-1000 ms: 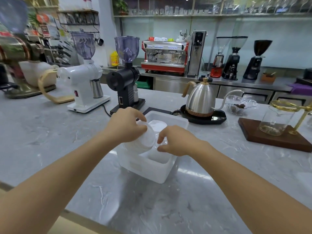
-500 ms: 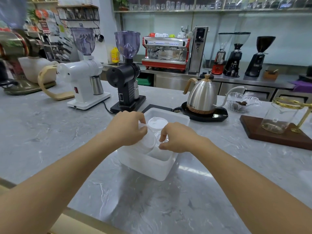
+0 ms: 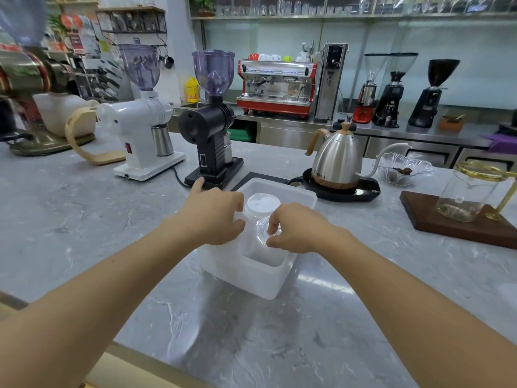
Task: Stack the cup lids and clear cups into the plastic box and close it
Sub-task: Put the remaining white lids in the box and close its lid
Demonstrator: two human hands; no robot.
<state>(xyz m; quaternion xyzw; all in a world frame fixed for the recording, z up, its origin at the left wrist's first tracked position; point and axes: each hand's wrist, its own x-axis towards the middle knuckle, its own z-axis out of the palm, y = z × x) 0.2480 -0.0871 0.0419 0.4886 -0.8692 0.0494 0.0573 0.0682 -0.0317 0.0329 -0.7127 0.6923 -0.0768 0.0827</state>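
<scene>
1. Plastic box (image 3: 246, 278) sits open on the grey marble worktop (image 3: 84, 219), under both hands.
2. Inside it, white cup lids (image 3: 261, 204) stand stacked between the hands.
3. Left hand (image 3: 212, 217) curls over the box's left side, its grip hidden.
4. Right hand (image 3: 296, 228) pinches the clear cups (image 3: 261, 233) in the box.
5. Two grinders and a kettle (image 3: 335, 161) stand behind; a red espresso machine (image 3: 277, 85) lines the back counter.

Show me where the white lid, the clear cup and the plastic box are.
white lid (image 3: 262, 203), head view, flat top.
clear cup (image 3: 263, 233), head view, round rim.
plastic box (image 3: 253, 278), head view, near wall.
</scene>
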